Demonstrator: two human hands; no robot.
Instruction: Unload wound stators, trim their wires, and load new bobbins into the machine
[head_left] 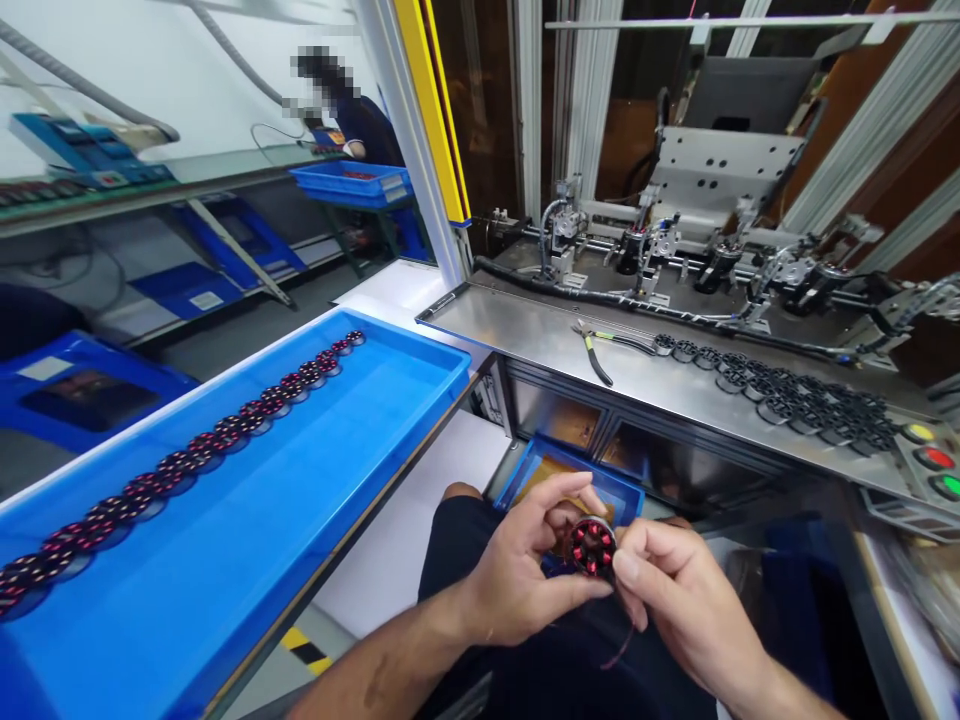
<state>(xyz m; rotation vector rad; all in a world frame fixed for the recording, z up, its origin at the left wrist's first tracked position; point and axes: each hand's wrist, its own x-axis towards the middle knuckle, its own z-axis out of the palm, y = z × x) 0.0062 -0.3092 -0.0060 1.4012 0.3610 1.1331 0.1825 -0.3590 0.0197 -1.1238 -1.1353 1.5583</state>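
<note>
My left hand (pixel 517 570) curls its thumb and fingers around a round motor stator (pixel 592 547) with red copper windings and a dark core. The wound face is turned up toward me, above my lap. At the stator's right edge, my right hand (pixel 671 585) is closed with thumb and forefinger pinched together. A thin dark-red wire (pixel 621 650) trails down from beneath those fingers. Its upper end is hidden by the fingers.
On my left, a long blue tray (pixel 300 470) holds a diagonal row of wound stators (pixel 202 450). The steel bench (pixel 517 325) ahead carries cutting pliers (pixel 596 355) and many black cores (pixel 795 390). Behind stands a winding machine (pixel 712 260); push buttons (pixel 934 458) are at right. A person (pixel 367 125) works far left.
</note>
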